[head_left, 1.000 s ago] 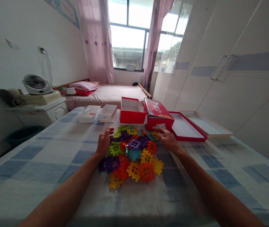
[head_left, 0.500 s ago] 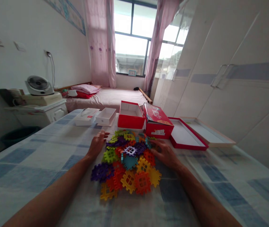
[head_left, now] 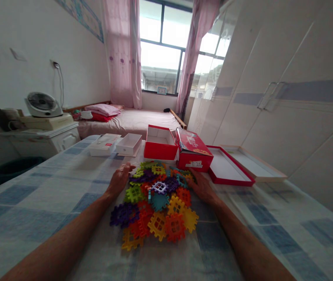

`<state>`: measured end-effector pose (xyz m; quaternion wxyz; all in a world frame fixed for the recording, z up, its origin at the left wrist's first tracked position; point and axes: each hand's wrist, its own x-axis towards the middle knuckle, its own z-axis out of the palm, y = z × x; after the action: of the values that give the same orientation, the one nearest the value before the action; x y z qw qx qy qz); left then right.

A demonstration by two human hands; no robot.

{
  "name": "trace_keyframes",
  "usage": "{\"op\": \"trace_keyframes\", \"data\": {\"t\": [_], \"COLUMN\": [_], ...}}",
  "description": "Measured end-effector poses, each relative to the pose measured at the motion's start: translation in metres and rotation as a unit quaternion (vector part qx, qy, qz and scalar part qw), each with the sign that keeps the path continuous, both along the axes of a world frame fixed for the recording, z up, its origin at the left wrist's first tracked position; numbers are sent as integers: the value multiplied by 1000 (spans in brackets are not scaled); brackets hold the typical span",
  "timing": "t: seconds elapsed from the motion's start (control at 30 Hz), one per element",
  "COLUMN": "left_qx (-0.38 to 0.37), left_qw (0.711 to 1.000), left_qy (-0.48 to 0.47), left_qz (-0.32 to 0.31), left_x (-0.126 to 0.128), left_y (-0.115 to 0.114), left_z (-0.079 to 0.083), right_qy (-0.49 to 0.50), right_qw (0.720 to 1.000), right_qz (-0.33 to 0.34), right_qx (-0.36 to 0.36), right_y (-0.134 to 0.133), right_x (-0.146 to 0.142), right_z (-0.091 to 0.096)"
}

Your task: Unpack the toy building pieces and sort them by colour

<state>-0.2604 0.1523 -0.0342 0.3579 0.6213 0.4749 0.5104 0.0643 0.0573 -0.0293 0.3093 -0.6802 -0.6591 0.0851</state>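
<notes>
Bracketing the tile pile [head_left: 157, 203], left hand [head_left: 119, 178] and right hand [head_left: 202, 187] flat, grips released, forearms outstretched.

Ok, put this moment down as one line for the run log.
left hand: open, against left edge of block pile | right hand: open, on pile's right edge | red box: open, behind pile

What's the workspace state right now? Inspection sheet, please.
Surface: table under a blue-checked cloth.
Job's things: heap of coloured plastic tiles, mid-table.
Clutter: open red box, second red box tilted beside it, red tray, wood-rimmed tray, white tray, white box, all behind the heap.
Hands: left hand at heap's left edge, right hand at its right edge; fingers open, on tiles.
Cables: cord hanging from wall socket.
Surroundings: fan on cabinet, bed, window, wardrobe.
</notes>
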Motion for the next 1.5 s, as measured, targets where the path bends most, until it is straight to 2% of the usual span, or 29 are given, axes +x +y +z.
{"op": "trace_keyframes", "data": {"t": [0.13,0.23,0.33,0.53,0.7,0.93,1.0,1.1,1.17,1.3,1.5], "left_qx": [1,13,28,25,16,18,25,32,37,41,41], "left_qw": [1000,999,997,997,997,995,994,993,993,992,991], "left_qy": [10,34,66,73,68,101,108,111,112,118,128], "left_qz": [-7,-13,-14,-11,-21,-19,-16,-18,-20,-23,-22], "left_x": [-1,-2,-3,-1,-1,-5,-5,-5,-4,-5,-5], "left_y": [3,6,7,1,1,8,8,8,8,7,5], "left_z": [-3,-6,-8,-1,-1,-10,-11,-10,-9,-8,-5], "right_qy": [26,101,214,379,375,455,424,275,194,118,100], "right_qw": [999,993,971,918,910,885,901,960,979,985,986], "right_qz": [17,57,100,109,159,83,72,46,52,112,113], "right_qx": [17,4,-32,-49,-78,-59,-54,-39,-40,-63,-66], "right_y": [-2,-9,-19,-36,-37,-28,-26,-24,-24,-27,-28], "right_x": [3,7,8,1,0,8,12,17,19,21,19], "right_z": [6,16,28,47,43,31,29,26,26,26,27]}}
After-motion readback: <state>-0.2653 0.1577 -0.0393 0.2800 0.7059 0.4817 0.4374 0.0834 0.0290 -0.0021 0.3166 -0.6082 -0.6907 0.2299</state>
